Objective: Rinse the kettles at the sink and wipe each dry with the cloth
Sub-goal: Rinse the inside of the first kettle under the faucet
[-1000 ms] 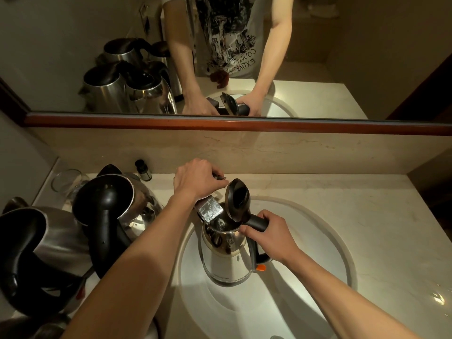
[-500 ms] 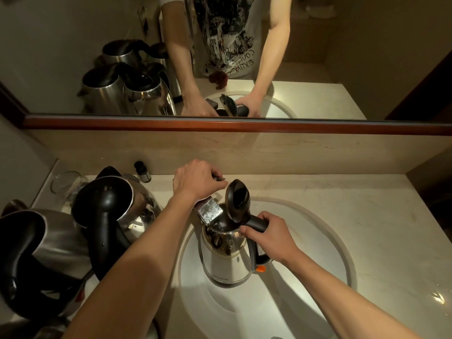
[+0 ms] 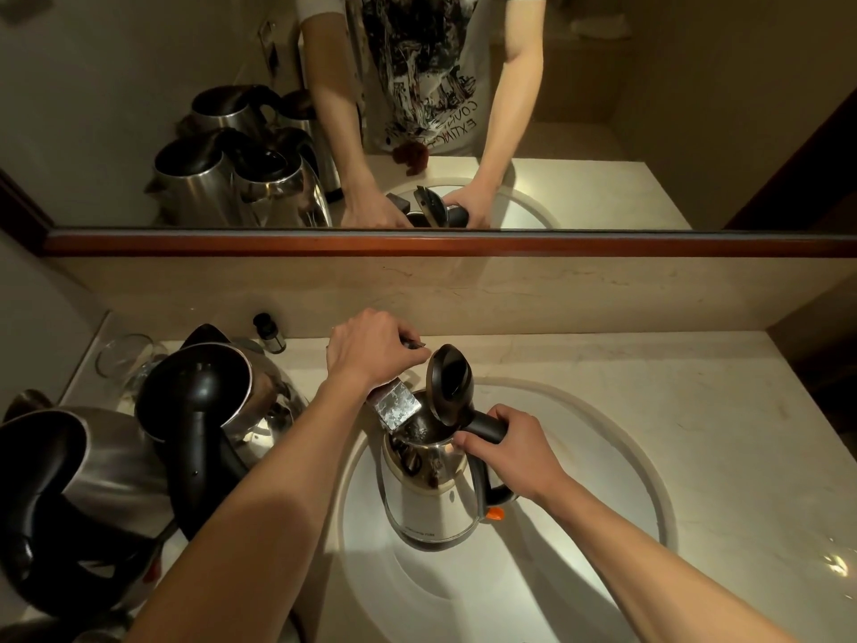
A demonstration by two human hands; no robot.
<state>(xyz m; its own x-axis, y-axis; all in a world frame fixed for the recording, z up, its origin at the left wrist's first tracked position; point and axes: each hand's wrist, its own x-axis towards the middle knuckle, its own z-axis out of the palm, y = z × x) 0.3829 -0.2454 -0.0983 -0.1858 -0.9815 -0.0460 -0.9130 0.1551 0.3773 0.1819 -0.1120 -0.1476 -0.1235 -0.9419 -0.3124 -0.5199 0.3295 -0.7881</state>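
Observation:
A steel kettle (image 3: 429,498) with its black lid (image 3: 450,387) flipped up stands inside the round white sink (image 3: 603,457). My right hand (image 3: 510,452) grips its black handle. The chrome faucet spout (image 3: 398,406) ends just over the kettle's open mouth. My left hand (image 3: 371,350) is curled over the faucet handle behind the spout. Whether water runs I cannot tell. No cloth shows on the counter.
Two more steel kettles with black handles stand on the counter at left, one near the sink (image 3: 208,410), one at the front (image 3: 60,494). A glass (image 3: 125,359) and a small dark bottle (image 3: 269,334) sit behind them. A mirror (image 3: 603,109) spans the wall.
Almost nothing moved. Both hands hold their places, the left on the faucet handle and the right on the kettle handle; the view shifted very slightly.

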